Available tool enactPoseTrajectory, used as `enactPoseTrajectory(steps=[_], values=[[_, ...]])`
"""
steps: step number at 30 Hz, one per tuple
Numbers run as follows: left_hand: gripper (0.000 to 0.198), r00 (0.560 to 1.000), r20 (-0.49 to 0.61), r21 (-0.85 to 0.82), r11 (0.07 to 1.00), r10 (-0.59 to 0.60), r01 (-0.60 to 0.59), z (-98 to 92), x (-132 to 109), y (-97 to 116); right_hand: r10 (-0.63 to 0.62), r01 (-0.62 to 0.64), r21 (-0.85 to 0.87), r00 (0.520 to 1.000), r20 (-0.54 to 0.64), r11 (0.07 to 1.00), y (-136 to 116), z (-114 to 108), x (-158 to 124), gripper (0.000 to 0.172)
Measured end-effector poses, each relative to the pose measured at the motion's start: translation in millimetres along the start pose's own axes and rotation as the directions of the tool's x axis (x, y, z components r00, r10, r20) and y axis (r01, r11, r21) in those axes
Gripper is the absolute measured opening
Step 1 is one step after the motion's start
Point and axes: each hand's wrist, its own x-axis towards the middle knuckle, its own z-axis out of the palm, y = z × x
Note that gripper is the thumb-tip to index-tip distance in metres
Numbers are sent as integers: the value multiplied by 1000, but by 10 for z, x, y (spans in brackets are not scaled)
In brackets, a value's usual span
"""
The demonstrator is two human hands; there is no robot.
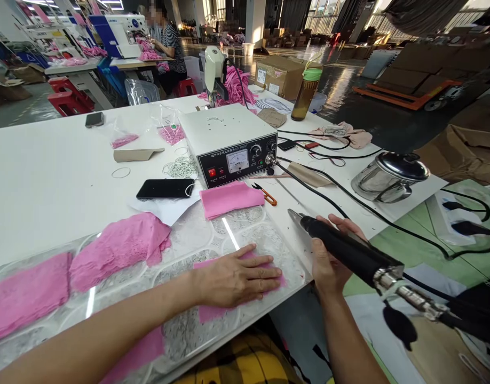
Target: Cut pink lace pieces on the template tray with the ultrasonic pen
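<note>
My left hand (237, 278) lies flat, fingers stretched, on a pink fabric piece (213, 313) that it mostly covers. Under the fabric is a clear patterned mat (189, 240). In my right hand (329, 261) is a black handheld ultrasonic welding tool (349, 240), its metal tip pointing up and left, apart from the fabric. A cable runs back from the tool's rear end. Beyond my left hand lies a folded pink fabric strip (231, 199), beside orange-handled thread snips (266, 194). Stacks of pink fabric (120, 248) sit to the left, and another pink piece (139, 354) is partly under my left forearm.
A white control box (232, 133) with a dial stands behind the mat. Around it are a black phone (165, 188), elastic loops (181, 167), a brown bottle (307, 93) and a lidded glass jug (389, 176). Black cables (373, 205) cross the right side. A person (171, 48) sits farther back.
</note>
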Motion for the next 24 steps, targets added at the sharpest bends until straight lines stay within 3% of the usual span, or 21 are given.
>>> enactPoseTrajectory(steps=[6, 13, 17, 20, 24], values=[[41, 1000, -13, 37, 999, 27, -27, 48, 35, -11, 25, 2, 124, 977, -212, 992, 49, 66, 260, 39], [42, 997, -58, 41, 998, 56, -54, 55, 28, -13, 65, 37, 304, 946, -317, 952, -347, -91, 332, 25], [42, 994, -81, 61, 996, 69, -64, 77, 30, -20, 66, 15, 469, 986, -156, 883, -597, -286, 255, 21], [42, 992, -104, 89, 994, 75, -66, 92, 32, -18, 62, -54, 472, 998, -2, 880, -737, -383, 166, 19], [41, 989, -122, 121, 991, 79, -64, 102, 36, -1, 45, -76, 465, 996, 78, 882, -805, -442, 47, 20]])
